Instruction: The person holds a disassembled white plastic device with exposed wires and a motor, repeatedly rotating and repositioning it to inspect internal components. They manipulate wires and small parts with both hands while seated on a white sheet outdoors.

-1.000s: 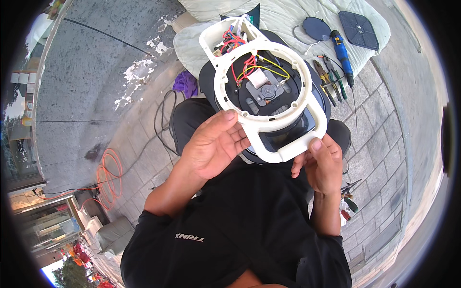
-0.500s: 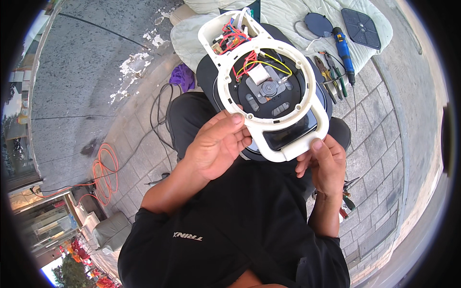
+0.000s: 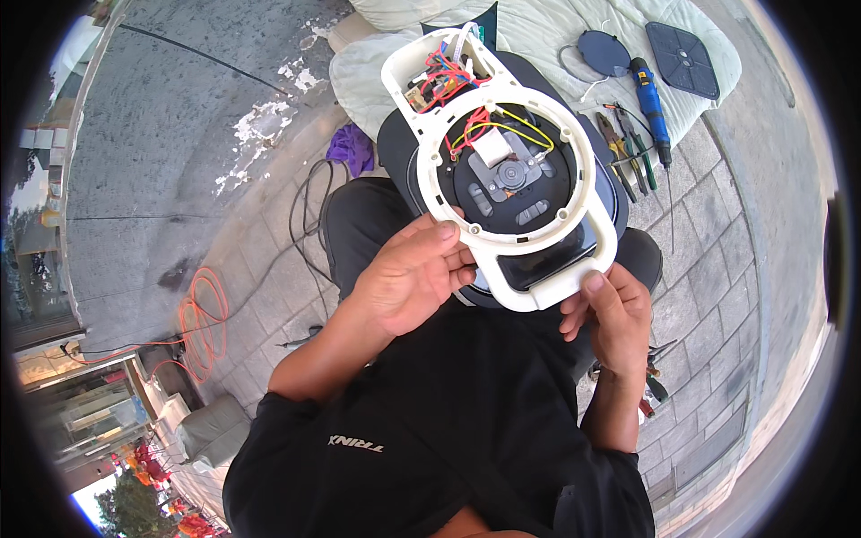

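Note:
A white plastic appliance housing (image 3: 574,285) lies tilted over my lap, with a round ring in its middle and a loop handle at the near end. Inside the ring sits a dark round plate (image 3: 529,193) with a grey hub (image 3: 513,174) at its centre. Red and yellow wires (image 3: 507,117) run to it from a wiring compartment (image 3: 446,76) at the far left end. My left hand (image 3: 414,269) pinches the ring's near left edge, thumb on top and fingers partly hidden below. My right hand (image 3: 614,314) grips the handle's near right corner between thumb and fingers.
A black-topped stool or stand (image 3: 395,148) is under the housing. Beyond it, a pale quilt (image 3: 538,36) carries a blue power screwdriver (image 3: 649,99), pliers (image 3: 619,148), a dark disc (image 3: 604,54) and a square dark plate (image 3: 683,58). Cables, an orange hose (image 3: 186,327) and a purple cloth (image 3: 352,148) lie left.
The whole view has shifted a little, so everything appears slightly farther right and lower. Both hands keep the same hold on the housing.

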The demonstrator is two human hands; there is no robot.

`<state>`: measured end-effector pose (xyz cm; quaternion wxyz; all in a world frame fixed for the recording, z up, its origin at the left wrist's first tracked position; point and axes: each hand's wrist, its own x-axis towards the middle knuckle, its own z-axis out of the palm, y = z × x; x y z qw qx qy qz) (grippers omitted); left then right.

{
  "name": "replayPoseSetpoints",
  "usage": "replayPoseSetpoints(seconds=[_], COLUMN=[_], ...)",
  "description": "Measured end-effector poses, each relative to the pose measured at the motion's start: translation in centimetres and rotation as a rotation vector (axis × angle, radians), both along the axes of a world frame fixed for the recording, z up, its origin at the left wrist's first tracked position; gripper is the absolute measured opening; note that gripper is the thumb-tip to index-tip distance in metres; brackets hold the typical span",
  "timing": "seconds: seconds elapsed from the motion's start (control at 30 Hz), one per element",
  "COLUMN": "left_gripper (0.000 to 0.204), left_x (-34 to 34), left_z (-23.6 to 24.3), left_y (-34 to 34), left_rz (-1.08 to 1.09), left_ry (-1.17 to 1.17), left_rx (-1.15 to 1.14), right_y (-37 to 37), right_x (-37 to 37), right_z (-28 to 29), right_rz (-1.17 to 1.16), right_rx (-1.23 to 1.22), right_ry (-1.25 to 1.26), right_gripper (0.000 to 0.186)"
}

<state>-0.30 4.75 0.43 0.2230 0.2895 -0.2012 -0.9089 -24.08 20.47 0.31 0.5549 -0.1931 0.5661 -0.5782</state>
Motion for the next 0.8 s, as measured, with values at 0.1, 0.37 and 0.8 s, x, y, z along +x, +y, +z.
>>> replayPoseSetpoints(seconds=[0.1, 0.37, 0.8], left_gripper=[0.033, 0.036, 0.031], left_x=[0.5, 0.4, -0.3], left_z=[-0.5, -1.2, -0.1], left_y=[-0.4, -0.7, -0.6], left_rz=[-0.017, -0.034, 0.001], left_ry=[0.035, 0.077, 0.055], left_rx=[0.031, 0.011, -0.052], right_y=[-0.1, 0.4, -0.1], right_x=[0.1, -0.7, -7.3], right_z=[0.2, 0.6, 2.7], right_rz=[0.022, 0.050, -0.280], right_rx=[0.037, 0.077, 0.049], right_ry=[0.025, 0.078, 0.461], right_gripper=[0.028, 0.030, 0.025])
